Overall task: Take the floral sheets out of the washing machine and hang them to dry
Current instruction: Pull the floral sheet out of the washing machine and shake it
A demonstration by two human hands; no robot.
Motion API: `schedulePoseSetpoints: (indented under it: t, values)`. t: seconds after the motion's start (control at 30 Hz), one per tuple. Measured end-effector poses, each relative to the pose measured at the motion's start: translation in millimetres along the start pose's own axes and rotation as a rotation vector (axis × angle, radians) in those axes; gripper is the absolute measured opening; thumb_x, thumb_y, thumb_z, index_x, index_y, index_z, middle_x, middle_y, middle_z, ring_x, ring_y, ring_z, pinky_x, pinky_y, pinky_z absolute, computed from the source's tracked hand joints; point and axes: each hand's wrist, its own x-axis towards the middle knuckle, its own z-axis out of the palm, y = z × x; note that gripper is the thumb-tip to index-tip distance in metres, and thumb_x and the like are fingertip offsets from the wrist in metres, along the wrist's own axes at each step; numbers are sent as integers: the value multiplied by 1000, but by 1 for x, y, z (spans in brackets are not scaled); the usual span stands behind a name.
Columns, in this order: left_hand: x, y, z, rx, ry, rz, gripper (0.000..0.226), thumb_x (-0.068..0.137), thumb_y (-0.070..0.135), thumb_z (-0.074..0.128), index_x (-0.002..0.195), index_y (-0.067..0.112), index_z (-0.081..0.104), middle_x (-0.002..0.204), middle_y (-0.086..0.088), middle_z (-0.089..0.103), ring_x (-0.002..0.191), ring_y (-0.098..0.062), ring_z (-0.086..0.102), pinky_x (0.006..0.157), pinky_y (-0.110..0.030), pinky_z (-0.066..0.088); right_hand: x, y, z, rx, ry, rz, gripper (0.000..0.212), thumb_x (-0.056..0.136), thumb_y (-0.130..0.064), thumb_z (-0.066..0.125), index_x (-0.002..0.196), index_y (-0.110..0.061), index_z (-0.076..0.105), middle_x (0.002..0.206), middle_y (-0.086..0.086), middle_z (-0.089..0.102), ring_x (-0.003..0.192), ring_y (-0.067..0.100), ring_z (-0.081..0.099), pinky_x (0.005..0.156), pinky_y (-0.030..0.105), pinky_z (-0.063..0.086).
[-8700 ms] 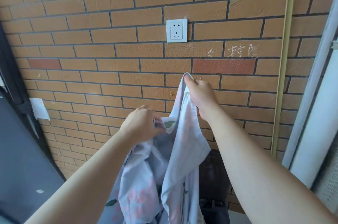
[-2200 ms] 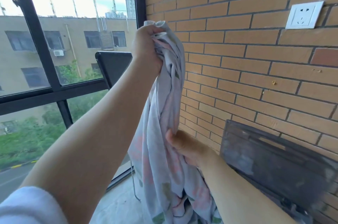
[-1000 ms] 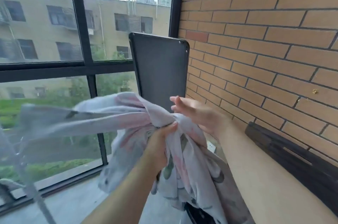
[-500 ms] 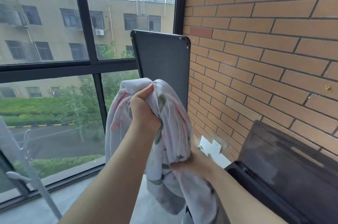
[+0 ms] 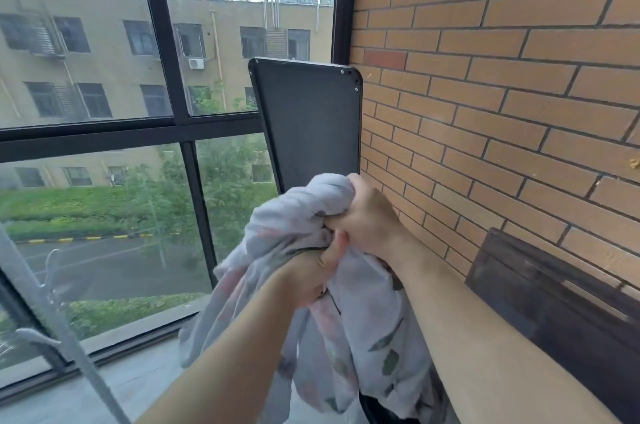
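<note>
Floral sheet (image 5: 363, 330) bunched in mid-air between window (image 5: 162, 42) and brick wall (image 5: 485, 77), loose tail trailing down past frame bottom. Right hand (image 5: 369, 221) clenched round top wad. Left hand (image 5: 310, 280) grips fabric just below, touching right hand. Stacked grip likely meant to haul damp weight clear of machine. Raised dark lid (image 5: 308, 122) behind, probably washer's. Grey rack pole (image 5: 65, 330) at left, likely hanging spot. Sheet not yet on it.

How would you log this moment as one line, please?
left hand: grips floral sheet | right hand: grips it | state: bunched, unhung
</note>
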Motion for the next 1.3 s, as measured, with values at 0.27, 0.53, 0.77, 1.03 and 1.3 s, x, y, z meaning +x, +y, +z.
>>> schedulePoseSetpoints:
  t: [0.27,0.53,0.77,1.03,1.3]
  values:
    - [-1,9,4,-591,-159,176,83,84,67,66,140,7,56,141,-23,56,133,-34,53,116,-48,37,-16,39,-14,873,-440,217,78,60,-4,58,137,-20,54,133,9,59,116,20,61,89,32,50]
    - [1,32,0,-624,-50,161,69,89,58,65,126,0,64,112,-26,65,108,-38,62,108,-54,43,-59,98,14,202,-624,243,128,47,-31,101,148,-49,24,130,-30,57,116,-14,54,88,6,46]
    - [-5,53,-5,-656,-46,180,67,91,61,60,126,4,68,129,-24,63,121,-39,61,109,-56,43,-93,128,57,189,-194,422,16,73,-34,85,80,-28,72,71,-12,72,71,10,67,68,41,57]
    - [10,47,-35,244,198,90,94,82,86,29,133,13,60,131,-10,65,124,-27,60,101,-39,47,-23,55,-6,149,318,235,12,74,-34,64,78,-23,67,71,-13,69,64,1,60,52,21,45]
    - [-4,43,-9,-888,-220,239,102,80,86,43,142,5,54,142,-23,54,135,-40,49,117,-54,31,-22,24,-26,373,-288,132,70,59,-29,93,119,-33,58,111,-4,73,103,14,71,93,44,57]
